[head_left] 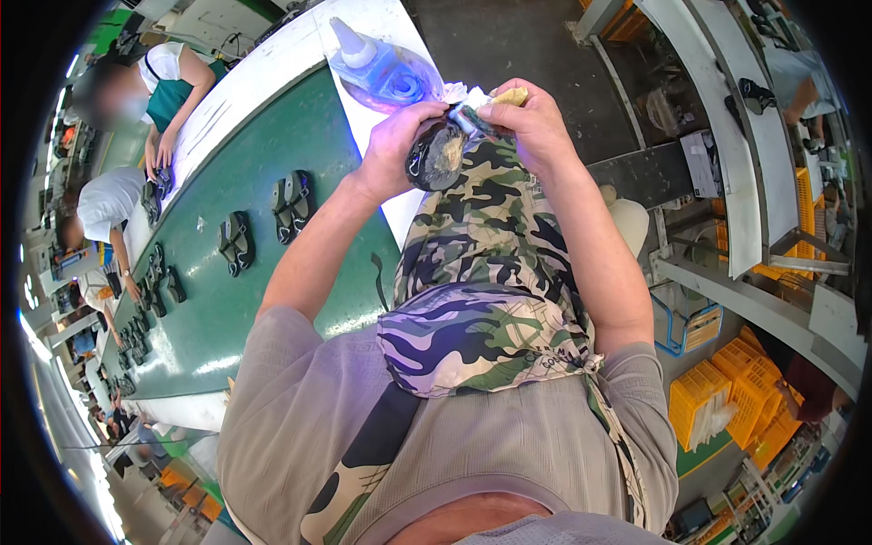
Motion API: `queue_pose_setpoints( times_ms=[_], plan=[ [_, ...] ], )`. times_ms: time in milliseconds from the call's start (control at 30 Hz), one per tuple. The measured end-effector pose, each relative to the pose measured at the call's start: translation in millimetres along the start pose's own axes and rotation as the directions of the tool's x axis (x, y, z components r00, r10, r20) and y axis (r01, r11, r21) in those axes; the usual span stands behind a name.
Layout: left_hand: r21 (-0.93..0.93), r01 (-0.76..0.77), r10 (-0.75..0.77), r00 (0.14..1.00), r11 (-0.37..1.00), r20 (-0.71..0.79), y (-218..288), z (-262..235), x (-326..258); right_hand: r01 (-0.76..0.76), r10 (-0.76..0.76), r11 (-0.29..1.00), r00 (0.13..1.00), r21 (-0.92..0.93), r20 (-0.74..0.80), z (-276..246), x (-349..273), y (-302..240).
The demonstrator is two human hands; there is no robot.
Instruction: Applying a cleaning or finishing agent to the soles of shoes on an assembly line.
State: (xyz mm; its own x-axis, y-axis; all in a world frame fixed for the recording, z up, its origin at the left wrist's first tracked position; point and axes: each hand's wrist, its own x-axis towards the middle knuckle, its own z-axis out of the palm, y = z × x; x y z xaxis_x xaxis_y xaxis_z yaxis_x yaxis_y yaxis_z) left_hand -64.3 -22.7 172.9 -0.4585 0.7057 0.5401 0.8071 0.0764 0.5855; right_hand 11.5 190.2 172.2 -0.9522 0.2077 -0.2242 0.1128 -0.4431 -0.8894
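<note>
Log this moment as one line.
left hand: holds dark shoe sole | right hand: brush on sole | blue glue bottle beyond

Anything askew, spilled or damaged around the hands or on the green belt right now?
Nothing stands out. The left hand holds a dark shoe sole while the right hand works a small brush at it. The blue-liquid squeeze bottle lies on the white table edge with no visible spill. Paired dark soles sit on the green conveyor belt.
</note>
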Motion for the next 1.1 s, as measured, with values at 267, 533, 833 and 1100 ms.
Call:
queue_pose_setpoints(
  times_ms=[267, 533, 833, 1100],
  plan=[
    [0.136, 0.149, -0.167, 0.977, 0.979, 0.134, 0.6, 5.8, -1.5, 0.094, -0.09, 0.995, 0.99, -0.025, 0.106, 3.4, -10.5, -26.0],
    [0.096, 0.459, -0.417, 0.674, 0.883, 0.609, 3.7, -10.1, 18.6, 0.3, -0.261, 0.918, 0.949, -0.26, 0.176, 1.1, -2.4, -46.8],
    [-0.322, 0.82, -0.447, 0.538, 0.473, 0.715, 2.6, -12.6, 15.6, 0.485, -0.393, 0.822, 0.863, -0.3, 0.319, -4.9, 4.6, -38.6],
    [-0.455, 0.857, -0.445, 0.514, 0.24, 0.733, -11.0, -1.3, 8.3, 0.437, -0.332, 0.836, 0.885, -0.333, 0.327, -14.2, -0.7, -15.2]
  ],
)
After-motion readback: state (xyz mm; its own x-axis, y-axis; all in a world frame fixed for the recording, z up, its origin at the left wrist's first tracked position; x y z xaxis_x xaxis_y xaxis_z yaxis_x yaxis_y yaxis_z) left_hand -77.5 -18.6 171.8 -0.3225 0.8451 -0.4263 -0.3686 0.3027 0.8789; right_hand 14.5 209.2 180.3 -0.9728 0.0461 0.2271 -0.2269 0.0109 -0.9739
